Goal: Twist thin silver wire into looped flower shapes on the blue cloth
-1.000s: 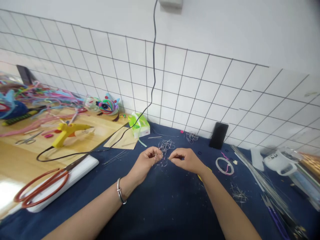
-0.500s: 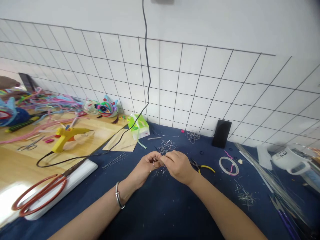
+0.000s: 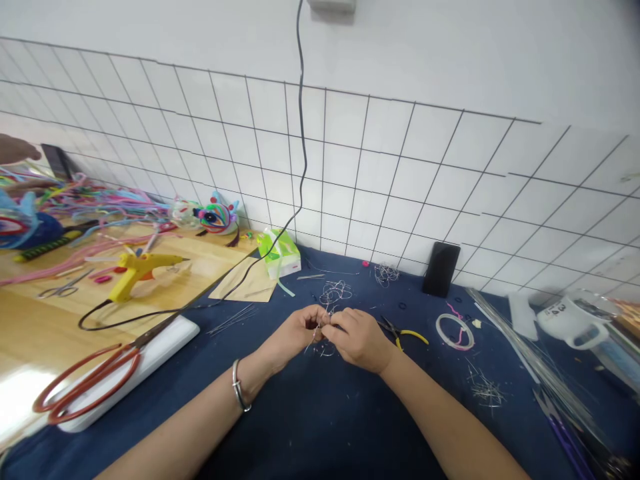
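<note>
Both hands meet at the middle of the dark blue cloth. My left hand (image 3: 296, 333), with a silver bangle on its wrist, pinches a small piece of thin bent wire (image 3: 317, 335). My right hand (image 3: 361, 339) closes its thumb and fingers on the same wire piece from the other side. Fingers cover most of the piece, so its full shape is hidden. Just behind the fingertips lies a loose tangle of silver wire (image 3: 336, 291). Pliers with yellow handles (image 3: 413, 335) rest right of my right hand.
On the left are a yellow glue gun (image 3: 131, 275), red-handled scissors (image 3: 95, 383) on a white block and a co-worker's hand (image 3: 17, 149). A tissue pack (image 3: 280, 253), black phone (image 3: 441, 268), tape roll (image 3: 454, 332), wire bundle (image 3: 530, 353) and white mug (image 3: 570, 321) stand around.
My fingers have shifted slightly on the wire piece, and its ends now point differently below the fingertips. The view has turned a little. The co-worker's hand at far left shows more.
</note>
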The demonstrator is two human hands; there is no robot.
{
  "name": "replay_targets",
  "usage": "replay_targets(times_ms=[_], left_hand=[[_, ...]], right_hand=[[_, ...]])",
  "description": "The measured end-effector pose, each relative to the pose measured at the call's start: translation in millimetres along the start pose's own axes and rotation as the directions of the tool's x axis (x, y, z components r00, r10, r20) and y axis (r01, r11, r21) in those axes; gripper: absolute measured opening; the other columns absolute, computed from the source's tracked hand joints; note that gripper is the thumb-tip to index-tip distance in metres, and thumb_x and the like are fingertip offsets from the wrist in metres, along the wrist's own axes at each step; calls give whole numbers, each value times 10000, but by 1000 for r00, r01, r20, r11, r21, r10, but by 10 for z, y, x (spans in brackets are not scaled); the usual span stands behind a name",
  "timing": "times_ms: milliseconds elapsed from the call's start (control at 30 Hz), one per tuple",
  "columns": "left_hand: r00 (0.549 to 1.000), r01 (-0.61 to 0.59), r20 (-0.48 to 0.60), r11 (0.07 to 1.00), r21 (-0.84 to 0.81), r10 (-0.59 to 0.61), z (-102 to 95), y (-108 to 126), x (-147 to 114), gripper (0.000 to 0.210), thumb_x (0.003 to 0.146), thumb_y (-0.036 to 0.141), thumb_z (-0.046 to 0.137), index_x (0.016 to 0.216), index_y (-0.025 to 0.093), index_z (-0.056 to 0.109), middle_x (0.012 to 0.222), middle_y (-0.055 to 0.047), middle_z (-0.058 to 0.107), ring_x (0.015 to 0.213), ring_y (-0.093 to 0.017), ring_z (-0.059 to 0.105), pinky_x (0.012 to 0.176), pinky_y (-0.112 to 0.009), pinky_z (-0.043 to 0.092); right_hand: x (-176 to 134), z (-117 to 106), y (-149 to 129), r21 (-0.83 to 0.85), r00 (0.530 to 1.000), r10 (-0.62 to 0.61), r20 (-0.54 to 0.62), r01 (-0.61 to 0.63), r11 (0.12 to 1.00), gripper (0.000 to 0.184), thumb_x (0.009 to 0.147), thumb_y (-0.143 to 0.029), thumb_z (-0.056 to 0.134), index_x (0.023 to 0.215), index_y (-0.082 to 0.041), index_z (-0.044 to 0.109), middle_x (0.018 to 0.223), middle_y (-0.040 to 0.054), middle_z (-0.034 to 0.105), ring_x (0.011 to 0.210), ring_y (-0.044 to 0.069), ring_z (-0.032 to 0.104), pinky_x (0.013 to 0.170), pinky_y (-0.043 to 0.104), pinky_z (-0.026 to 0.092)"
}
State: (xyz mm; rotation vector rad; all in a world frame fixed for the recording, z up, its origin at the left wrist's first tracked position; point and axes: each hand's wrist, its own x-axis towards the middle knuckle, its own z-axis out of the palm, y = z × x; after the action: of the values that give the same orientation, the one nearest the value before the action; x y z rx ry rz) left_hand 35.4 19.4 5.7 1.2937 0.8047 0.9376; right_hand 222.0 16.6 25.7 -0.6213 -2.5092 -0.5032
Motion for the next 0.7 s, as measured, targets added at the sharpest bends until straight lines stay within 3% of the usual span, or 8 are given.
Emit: replay_targets(times_ms=[200,400,533,700], left_hand=[[999,-19,-28,998,56,21,-20,48,8,141,687,118,620,799,150,540,712,38,515,649,-80,449,623,-201,347],[979,-45,-180,959,280,99,-108,148,17,145,765,291,643,802,157,601,707,16,540,644,-106,469,608,-225,364],[946,-118,-203,850,513,254,-153,193,6,146,761,297,658,860,191,665,770,-14,620,743,-159,540,724,-281,402],[896,-239,-113,679,694,430,-155,259,-19,108,764,265,656,854,237,708,833,-33,681,819,-200,559,823,-331,373]], right_hand=[[-19,-12,40,5,999,-36,-29,36,999,128,898,-159,494,980,-172,592,866,56,609,762,156,510,645,300,399],[-54,51,80,289,958,204,-203,-140,947,171,825,-106,529,970,-177,585,952,68,610,847,159,544,750,295,475],[-51,85,78,478,907,381,-180,-258,840,160,817,-99,511,934,-186,577,954,73,607,912,164,568,803,300,489],[-68,138,90,575,873,476,-110,-335,747,128,816,-116,490,883,-190,570,855,50,615,767,143,568,710,270,484]])
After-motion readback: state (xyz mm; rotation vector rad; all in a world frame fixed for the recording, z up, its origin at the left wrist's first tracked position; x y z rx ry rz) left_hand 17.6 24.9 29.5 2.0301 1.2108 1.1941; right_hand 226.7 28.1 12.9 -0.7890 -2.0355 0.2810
